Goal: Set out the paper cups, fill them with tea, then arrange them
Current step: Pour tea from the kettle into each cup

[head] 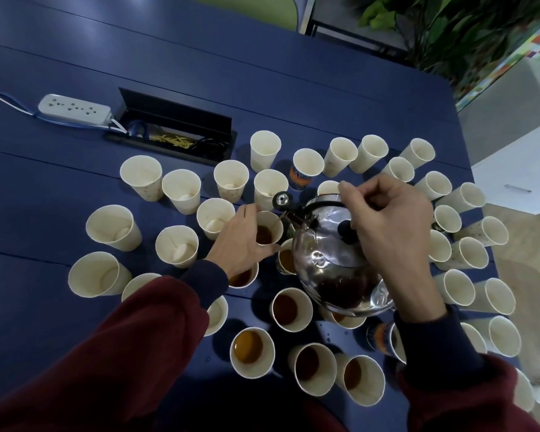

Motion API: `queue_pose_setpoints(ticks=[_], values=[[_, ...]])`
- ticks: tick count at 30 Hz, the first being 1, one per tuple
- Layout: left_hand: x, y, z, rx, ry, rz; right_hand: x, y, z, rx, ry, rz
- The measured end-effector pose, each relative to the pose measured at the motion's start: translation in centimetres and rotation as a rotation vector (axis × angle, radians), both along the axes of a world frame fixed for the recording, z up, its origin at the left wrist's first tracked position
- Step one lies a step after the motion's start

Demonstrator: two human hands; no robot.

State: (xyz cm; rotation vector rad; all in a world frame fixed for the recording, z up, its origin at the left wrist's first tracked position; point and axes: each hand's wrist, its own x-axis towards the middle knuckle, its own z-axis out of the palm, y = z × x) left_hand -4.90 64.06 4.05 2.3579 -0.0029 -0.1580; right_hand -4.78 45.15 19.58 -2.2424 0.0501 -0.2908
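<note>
I'm gripping the kettle [328,241] in my right hand [387,222], its spout [289,216] pointing left over the paper cup [267,227]. My left hand [240,244] is clasping that cup.

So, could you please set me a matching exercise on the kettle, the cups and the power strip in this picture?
Things:
1. kettle
2. power strip
3. cup under the spout
4. orange-patterned cup at the back

States:
a. empty, standing free
b. tilted, gripped by the right hand
c. part filled with tea, held by the left hand
d. lying beside the open cable box

Pairs: 1-b, 2-d, 3-c, 4-a
</note>
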Motion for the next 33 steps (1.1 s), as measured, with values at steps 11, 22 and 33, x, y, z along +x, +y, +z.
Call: queue_pose_setpoints(ticks=[11,22,33], values=[[3.9,0.2,1.8,0.021,-0.178,0.155,3.7,-0.4,1.5,0.101,-0.068,-0.031],[9.8,0.3,0.6,0.475,-0.189,-0.017,7.9,0.6,0.7,-0.051,-0.051,0.025],[10.1,0.0,0.1,0.421,-0.181,-0.01,9.6,1.8,-0.3,-0.241,0.014,0.124]])
